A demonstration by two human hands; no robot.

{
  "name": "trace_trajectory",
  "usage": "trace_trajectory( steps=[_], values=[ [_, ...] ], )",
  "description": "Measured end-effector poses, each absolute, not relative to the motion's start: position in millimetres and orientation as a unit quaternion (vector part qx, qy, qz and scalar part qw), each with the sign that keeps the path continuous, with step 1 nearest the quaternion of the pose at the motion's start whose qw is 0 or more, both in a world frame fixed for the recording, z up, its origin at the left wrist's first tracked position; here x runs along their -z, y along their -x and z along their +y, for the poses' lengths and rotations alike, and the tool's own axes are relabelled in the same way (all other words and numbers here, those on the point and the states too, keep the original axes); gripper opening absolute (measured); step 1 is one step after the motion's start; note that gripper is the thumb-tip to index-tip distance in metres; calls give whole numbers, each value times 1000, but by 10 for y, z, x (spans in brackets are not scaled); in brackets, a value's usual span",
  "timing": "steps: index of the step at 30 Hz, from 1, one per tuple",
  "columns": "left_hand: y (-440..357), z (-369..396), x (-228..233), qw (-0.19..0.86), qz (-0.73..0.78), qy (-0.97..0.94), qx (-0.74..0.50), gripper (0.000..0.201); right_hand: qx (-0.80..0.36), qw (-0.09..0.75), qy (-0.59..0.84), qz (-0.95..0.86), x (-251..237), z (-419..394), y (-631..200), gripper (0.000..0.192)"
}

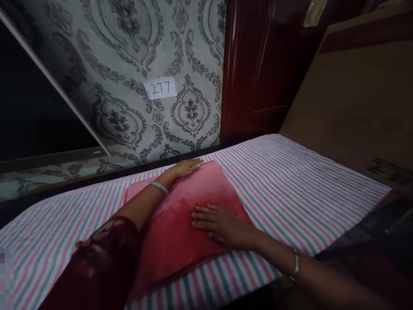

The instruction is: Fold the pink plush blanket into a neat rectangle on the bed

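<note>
– Starting from the far left, what was sitting there?

– Dark flat screen (38,99) with a pale edge, in front of damask-patterned wallpaper (190,107). Next came a dark red sleeve (100,254), then a forearm with a pale bangle (159,186). Higher up, a white paper slip (161,88) with "277" written on it was on the wallpaper.

– OK, and the hand on that arm?

– Left hand (189,168) lay palm-down along the far edge of a folded pink-and-red cloth (180,232). Fingers were straight and close together, pointing right, gripping nothing. The cloth was flat on a pink, grey and white striped sheet (284,172), right under both hands.

– Both? So the other one was flat too?

– Yep. Right hand (222,226) rested on the redder part, near the cloth's right edge. Fingers were stretched out, slightly spread, pointing left, no hold on anything. Its wrist had a shiny metal bangle (295,263).

– Anything past that?

– Dark red door (254,64) behind the sheet, then a big cardboard box (361,99) on the far right with dark print, too murky to read.
</note>
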State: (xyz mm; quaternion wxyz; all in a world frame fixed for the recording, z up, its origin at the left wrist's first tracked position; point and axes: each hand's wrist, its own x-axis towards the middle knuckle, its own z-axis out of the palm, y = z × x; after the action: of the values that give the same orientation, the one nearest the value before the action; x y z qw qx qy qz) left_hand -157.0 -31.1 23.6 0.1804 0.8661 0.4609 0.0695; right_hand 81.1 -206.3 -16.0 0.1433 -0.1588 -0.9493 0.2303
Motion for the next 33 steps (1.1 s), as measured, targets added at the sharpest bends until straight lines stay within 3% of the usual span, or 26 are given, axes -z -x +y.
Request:
trace_trajectory(
  steps=[4,7,14,19,25,30,33],
  values=[
    [1671,-893,-450,243,354,-892,-140,76,-222,144,157,-952,11,-2107,-751,47],
    [1725,-1460,-457,288,285,-906,-125,69,-189,126,120,-966,-86,-2188,-537,49],
    [1860,-1873,-95,126,231,-965,-21,58,-171,93,74,-978,133,-2285,-138,59],
    [2202,-1337,-84,66,322,-944,-20,58,-212,78,52,-973,194,-2237,-192,58],
    [2701,-810,-153,75,514,-854,6,58,-236,74,55,-967,155,-2222,-183,58],
    [2880,-883,-315,-31,570,-821,12,53,-237,76,62,-967,164,-2225,-220,57],
    [2916,-1141,-393,-16,538,-842,-38,56,-249,83,72,-962,73,-2247,-203,54]
  ],
)
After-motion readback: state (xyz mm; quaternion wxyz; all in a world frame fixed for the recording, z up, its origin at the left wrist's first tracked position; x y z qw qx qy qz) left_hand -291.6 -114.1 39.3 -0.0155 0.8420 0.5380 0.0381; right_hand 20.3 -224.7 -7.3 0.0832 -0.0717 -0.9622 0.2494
